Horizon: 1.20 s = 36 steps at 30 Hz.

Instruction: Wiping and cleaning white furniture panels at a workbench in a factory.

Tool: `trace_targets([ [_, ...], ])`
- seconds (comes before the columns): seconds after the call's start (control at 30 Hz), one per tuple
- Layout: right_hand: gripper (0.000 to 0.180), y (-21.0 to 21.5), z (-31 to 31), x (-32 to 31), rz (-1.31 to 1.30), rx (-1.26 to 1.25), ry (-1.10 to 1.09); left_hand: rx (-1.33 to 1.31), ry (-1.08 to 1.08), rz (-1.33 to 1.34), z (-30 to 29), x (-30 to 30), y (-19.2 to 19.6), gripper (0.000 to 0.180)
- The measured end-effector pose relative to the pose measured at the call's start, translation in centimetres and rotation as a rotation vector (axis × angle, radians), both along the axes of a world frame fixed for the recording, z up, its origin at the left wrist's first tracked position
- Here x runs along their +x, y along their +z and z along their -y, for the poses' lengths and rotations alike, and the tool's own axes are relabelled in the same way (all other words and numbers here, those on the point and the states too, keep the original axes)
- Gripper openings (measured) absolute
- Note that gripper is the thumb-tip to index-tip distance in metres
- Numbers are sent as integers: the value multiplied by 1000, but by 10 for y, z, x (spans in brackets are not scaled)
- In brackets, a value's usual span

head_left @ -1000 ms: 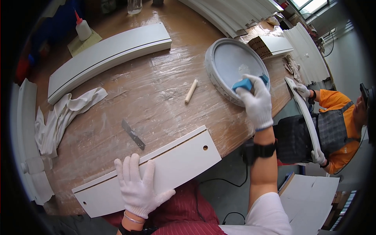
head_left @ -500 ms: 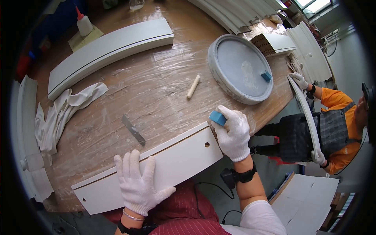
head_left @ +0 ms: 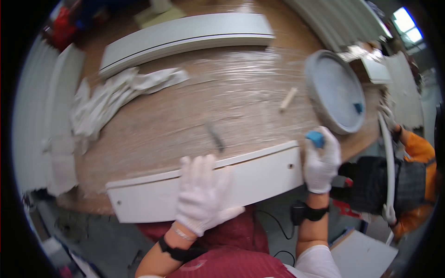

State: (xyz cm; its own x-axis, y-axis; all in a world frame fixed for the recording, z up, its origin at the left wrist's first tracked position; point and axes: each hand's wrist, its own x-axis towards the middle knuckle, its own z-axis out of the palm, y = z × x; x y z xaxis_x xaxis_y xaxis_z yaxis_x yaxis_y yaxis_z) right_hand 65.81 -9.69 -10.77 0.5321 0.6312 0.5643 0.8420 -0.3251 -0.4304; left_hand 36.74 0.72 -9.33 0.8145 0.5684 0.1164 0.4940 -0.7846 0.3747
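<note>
A white panel (head_left: 259,173) with a groove along its far side and a small hole near each end lies at the near edge of the table. Fingers spread, my left hand (head_left: 202,197) in a white knit glove rests flat on the panel, left of its middle. My right hand (head_left: 323,162), gloved alike, pinches a small blue block (head_left: 315,138) just past the panel's right end. Beyond the panel lies a thin flat metal scraper blade (head_left: 214,136), blurred. A short cream-coloured stick (head_left: 288,99) lies farther right.
A round grey tub lid (head_left: 331,88) holding another blue block (head_left: 358,108) sits at the right. Stacked white panels (head_left: 185,39) lie at the back, a white cloth (head_left: 120,95) at the left. To the right, a co-worker in an orange shirt (head_left: 417,148) holds a long white strip (head_left: 388,162).
The view has swung, so the table's things appear shifted right and the picture is blurred. My left hand stays on the panel; my right still holds the blue block by its right end.
</note>
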Motion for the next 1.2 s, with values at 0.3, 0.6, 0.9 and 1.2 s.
trace_targets([
  [0.3,47,43,14,-46,-562,80,187,-99,87,221,10,-9,-12,96],
  [0.6,54,63,-12,-121,-531,54,370,157,555,-171,-38,-209,-24,82],
  [0.9,56,79,-146,-274,-378,-282,992,293,978,18,-51,-314,-47,53],
  [1.2,45,52,-218,-366,-25,-518,1228,276,983,63,-53,-314,-47,52],
])
